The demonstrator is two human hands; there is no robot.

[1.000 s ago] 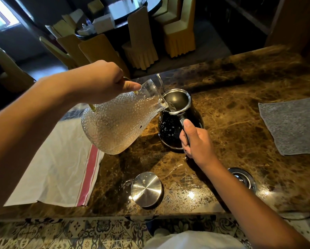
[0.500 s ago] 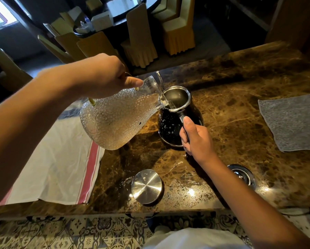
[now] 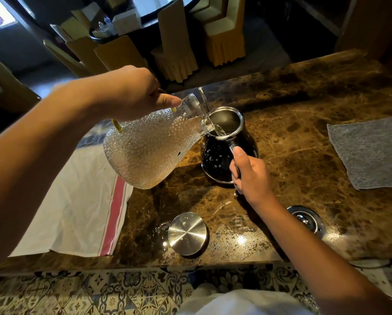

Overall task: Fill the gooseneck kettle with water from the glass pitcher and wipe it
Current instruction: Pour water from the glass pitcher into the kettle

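Head view: left hand [image 3: 131, 94] grips tilted glass pitcher [image 3: 149, 148] by its handle, spout over kettle [image 3: 224, 144] mouth on counter [image 3: 304, 105]. Right hand [image 3: 251, 176] clamps kettle handle. Pitcher likely heavy, wet, breakable.

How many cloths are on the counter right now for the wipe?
2. A white cloth with a red stripe lies at the counter's left, partly behind the left arm. A grey cloth lies flat at the right edge, cut off by the frame. More may be out of view.
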